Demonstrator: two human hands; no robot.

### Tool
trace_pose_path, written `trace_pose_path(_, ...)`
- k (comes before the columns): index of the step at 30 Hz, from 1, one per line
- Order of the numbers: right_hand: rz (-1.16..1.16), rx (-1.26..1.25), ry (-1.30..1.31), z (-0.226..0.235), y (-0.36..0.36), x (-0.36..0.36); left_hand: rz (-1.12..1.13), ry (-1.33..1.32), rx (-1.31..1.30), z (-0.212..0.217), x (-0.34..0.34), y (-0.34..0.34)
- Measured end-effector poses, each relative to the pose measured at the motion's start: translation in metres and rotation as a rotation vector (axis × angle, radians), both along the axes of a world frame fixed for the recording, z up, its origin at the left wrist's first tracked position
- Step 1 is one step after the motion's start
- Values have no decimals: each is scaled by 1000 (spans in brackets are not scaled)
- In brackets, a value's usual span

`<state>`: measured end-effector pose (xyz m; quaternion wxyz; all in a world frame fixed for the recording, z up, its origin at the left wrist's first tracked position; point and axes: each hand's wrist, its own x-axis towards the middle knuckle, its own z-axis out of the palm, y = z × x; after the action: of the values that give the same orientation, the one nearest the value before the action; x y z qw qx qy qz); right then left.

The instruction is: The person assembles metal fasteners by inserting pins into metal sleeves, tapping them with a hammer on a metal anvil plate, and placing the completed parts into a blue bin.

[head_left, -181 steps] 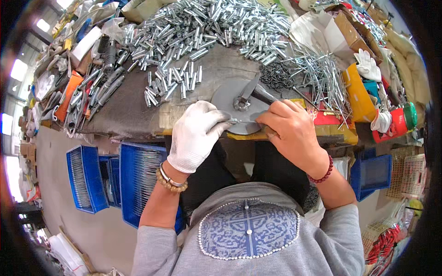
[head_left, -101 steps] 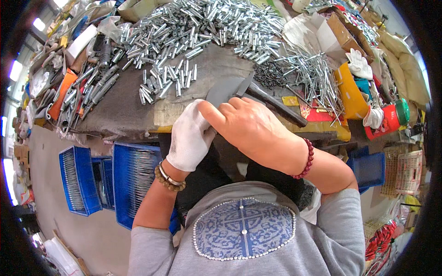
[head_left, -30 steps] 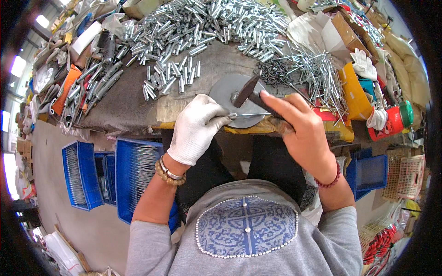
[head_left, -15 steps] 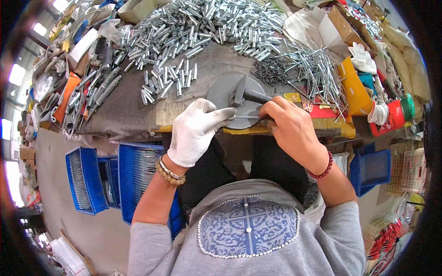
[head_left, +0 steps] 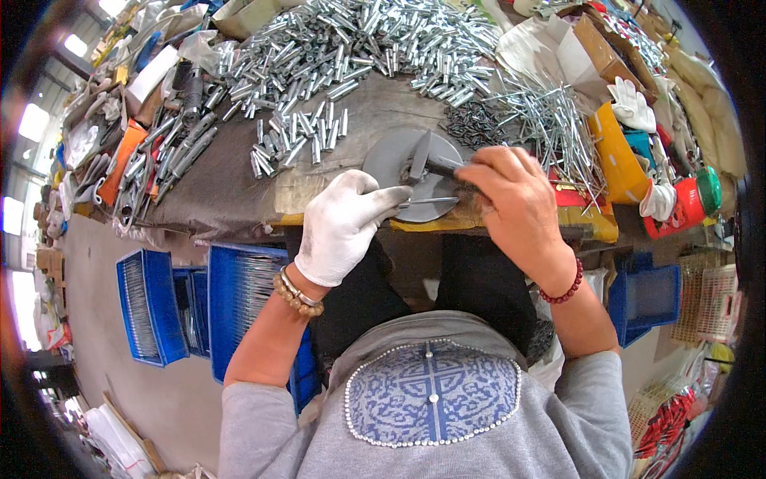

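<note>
My left hand (head_left: 339, 227), in a white glove, pinches a thin metal rod (head_left: 435, 199) between thumb and forefinger. The rod's free end points right over the near part of a round grey metal disc (head_left: 387, 156). On that disc rests a hammer (head_left: 420, 158), its dark handle running right toward my right hand (head_left: 519, 203). That hand is bare, and its fingertips are smeared by motion beside the handle and apart from the rod. Whether the fingers hold anything cannot be made out.
Short metal tubes (head_left: 319, 64) are heaped across the back of the bench, with a smaller group (head_left: 299, 136) nearer. Small dark screws (head_left: 475, 124) and long thin rods (head_left: 550, 132) lie at the right. Blue bins (head_left: 152, 307) stand below left. A red jar (head_left: 674, 209) is far right.
My right hand has moved right, off the rod's end, and its fingers have lifted. My left hand keeps its pinch on the rod. The hammer still rests on the disc.
</note>
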<state>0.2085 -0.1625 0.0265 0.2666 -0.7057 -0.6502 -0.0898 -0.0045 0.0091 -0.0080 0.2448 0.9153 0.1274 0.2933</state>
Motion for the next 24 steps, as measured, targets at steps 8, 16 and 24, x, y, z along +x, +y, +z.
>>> trace_pose_path(8,-89,7,98,-1,-8,-4,6,-42,-152,-2,0,5)
trace_pose_path(16,-8,200,88,20,-21,-24,-2,44,-188,3,-2,8)
trace_pose_path(24,26,-64,99,29,-23,-28,-31,7,-207,-2,-2,9)
